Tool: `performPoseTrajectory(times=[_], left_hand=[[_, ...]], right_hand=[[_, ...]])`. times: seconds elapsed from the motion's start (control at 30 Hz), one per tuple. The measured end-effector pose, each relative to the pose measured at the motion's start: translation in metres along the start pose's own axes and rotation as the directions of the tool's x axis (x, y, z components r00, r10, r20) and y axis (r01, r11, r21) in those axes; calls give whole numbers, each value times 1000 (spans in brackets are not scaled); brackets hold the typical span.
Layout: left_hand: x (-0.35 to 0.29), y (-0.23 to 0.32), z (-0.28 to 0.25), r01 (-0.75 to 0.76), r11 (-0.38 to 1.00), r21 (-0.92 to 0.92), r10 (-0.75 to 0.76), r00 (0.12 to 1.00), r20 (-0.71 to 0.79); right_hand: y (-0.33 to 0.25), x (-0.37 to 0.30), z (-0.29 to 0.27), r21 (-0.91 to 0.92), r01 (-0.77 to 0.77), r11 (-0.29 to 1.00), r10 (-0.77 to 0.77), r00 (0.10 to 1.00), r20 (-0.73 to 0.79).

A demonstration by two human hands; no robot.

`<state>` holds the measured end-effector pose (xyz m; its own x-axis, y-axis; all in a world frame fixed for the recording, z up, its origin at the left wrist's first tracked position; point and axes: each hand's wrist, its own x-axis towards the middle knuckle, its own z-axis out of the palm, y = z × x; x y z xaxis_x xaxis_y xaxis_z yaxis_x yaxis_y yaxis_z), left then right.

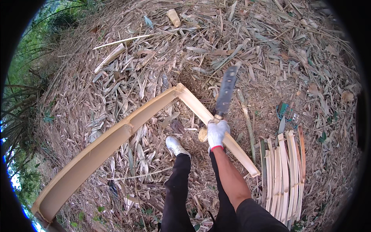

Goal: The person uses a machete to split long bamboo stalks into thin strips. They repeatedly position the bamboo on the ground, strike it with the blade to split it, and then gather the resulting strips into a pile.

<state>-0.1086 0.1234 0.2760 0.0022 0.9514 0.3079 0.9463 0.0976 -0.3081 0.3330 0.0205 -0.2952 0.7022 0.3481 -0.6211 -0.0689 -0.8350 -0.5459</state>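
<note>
My right hand (pixel 217 132), in a white glove with a red cuff, is closed round the handle of a machete (pixel 227 91). Its dark blade has several holes and points away from me. Beneath that hand runs a pale split bamboo strip (pixel 241 155); I cannot tell whether the hand touches it. At its far end the strip meets a wider split bamboo length (pixel 91 156), making a bent angle. This length stretches to the lower left, its hollow side showing. A rounded pale wooden end (pixel 203 134) shows beside the glove. My left hand is not in view.
Several split bamboo strips (pixel 284 174) lie side by side at the right. A thin stick (pixel 246 121) and a green packet (pixel 288 113) lie near them. My shoe (pixel 176 146) stands on dry leaves and shavings. Bamboo pieces (pixel 110 58) lie farther off; green plants (pixel 23 73) edge the left.
</note>
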Motion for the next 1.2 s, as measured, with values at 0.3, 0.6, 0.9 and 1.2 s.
performPoseTrajectory(times=[0.3, 0.6, 0.9, 1.2], left_hand=[[-43, 5, 3, 556, 339, -759, -588, 755, 290], [8, 49, -115, 335, 262, -905, -149, 941, 305], [52, 43, -189, 306, -6, -952, -39, 951, 306], [30, 71, -71, 241, 317, -917, 103, 953, 286]], right_hand=[[0, -53, -25, -410, 172, 896, -3, 924, 382], [-156, -194, -284, -605, 319, 729, -203, 946, 254], [-178, -351, -402, -463, 494, 736, -475, 864, 167], [-251, -510, -366, -230, 846, 482, -862, 504, 47]])
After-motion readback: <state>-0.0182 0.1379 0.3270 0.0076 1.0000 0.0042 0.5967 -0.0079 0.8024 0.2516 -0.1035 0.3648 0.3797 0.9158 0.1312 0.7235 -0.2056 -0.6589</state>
